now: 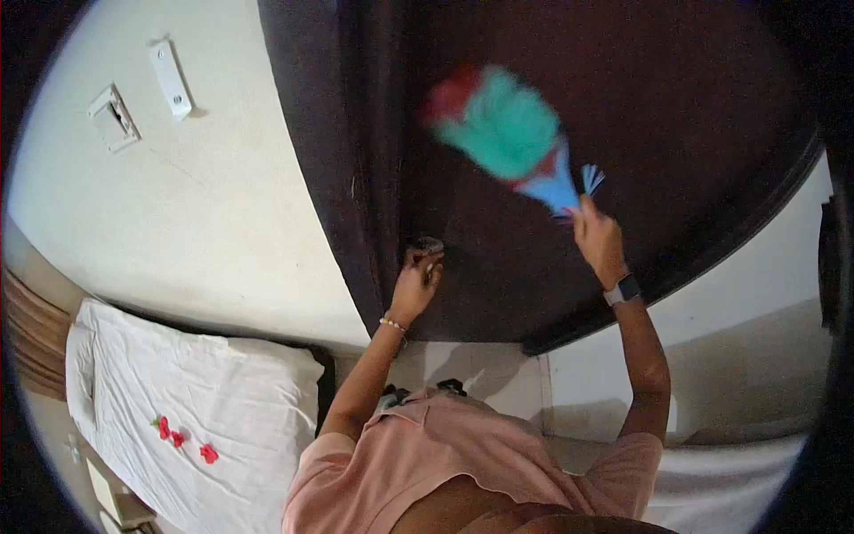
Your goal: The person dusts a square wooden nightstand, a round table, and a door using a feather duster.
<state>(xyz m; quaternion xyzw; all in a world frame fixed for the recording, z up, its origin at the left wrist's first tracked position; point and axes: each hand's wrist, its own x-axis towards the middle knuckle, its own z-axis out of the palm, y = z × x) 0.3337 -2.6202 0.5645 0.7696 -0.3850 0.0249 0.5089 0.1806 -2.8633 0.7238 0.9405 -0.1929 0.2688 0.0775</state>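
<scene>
My right hand (599, 238), with a watch on the wrist, is closed around the blue handle of a fluffy duster (507, 125). The duster's head is green with dark red parts, blurred by motion, and it tilts up to the left in front of a dark brown door (658, 107). Lower left of it, my left hand (418, 283), wearing a beaded bracelet, has its fingers curled at a round metal door knob (427, 244). The fingers partly hide the knob.
Left of the door, a pale wall (213, 196) carries a switch plate (114, 120) and a white bracket (170, 78). A bed with a white sheet (240, 383) stands at lower left, with several red flowers (178, 439) on it. Another white surface (729, 485) shows at lower right.
</scene>
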